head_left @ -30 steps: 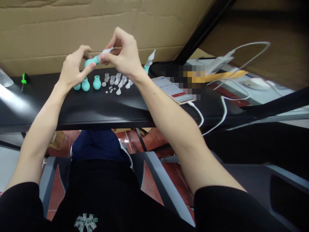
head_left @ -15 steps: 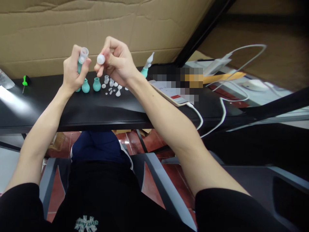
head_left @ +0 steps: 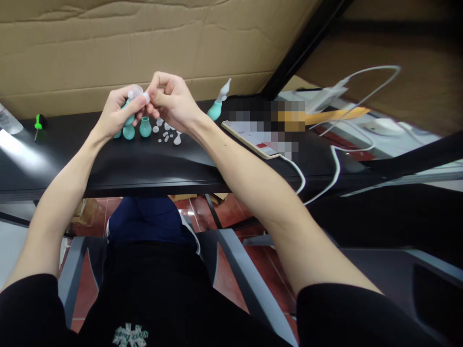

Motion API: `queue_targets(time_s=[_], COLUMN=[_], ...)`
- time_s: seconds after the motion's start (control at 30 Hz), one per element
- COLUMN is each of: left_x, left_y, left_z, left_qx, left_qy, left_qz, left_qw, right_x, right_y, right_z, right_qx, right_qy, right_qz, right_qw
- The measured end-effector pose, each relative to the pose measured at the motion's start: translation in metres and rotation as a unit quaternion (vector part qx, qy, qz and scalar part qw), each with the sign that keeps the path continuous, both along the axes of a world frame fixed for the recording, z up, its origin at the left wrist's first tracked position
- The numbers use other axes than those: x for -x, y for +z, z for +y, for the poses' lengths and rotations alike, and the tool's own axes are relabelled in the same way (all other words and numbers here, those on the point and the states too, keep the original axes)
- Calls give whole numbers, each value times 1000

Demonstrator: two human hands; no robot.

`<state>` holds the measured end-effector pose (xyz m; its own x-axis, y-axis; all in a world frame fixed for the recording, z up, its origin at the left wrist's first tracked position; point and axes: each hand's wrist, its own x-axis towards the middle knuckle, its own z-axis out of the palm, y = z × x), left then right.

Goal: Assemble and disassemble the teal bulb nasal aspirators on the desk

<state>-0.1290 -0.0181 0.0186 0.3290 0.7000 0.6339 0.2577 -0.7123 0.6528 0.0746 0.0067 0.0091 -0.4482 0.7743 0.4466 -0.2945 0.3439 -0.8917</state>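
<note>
My left hand [head_left: 114, 110] is closed around a teal squeeze bulb [head_left: 128, 117] held just above the table, with a clear plastic collar [head_left: 136, 90] at its top. Fingertips of my right hand [head_left: 173, 100] pinch a small white round piece [head_left: 145, 97] right beside the left thumb, so the two hands nearly meet. Fingers partly hide how the piece and the collar touch. Below them stand more teal bulbs, one open-topped bulb [head_left: 145, 127] among them. Several small white and clear plastic parts [head_left: 177, 139] lie to its right, partly behind my right wrist.
A teal bulb with a white pointed nozzle [head_left: 215, 111] stands beyond my right forearm. Right of it lies a phone [head_left: 249, 139] with a white cable [head_left: 298, 176]. A green-and-black tool [head_left: 38, 123] and a clear bottle [head_left: 9, 121] are at the left. Cardboard [head_left: 108, 48] walls the back.
My hands have come together: the white piece in my right fingers moved down to the left hand. The left hand has tilted the bulb and collar toward the right.
</note>
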Motion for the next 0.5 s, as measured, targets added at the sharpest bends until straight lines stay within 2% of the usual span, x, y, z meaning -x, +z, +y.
queue_targets(time_s=[0.3, 0.5], left_x=[7, 10], left_y=[-1, 2], left_z=[2, 5], left_qx=[12, -22], left_qy=[-21, 9], left_qz=[1, 33], left_qw=[1000, 999], right_x=[4, 4], right_y=[-9, -5], right_z=[7, 4], right_qx=[-48, -107], right_qy=[53, -18], right_qz=[30, -10], right_qw=[997, 994])
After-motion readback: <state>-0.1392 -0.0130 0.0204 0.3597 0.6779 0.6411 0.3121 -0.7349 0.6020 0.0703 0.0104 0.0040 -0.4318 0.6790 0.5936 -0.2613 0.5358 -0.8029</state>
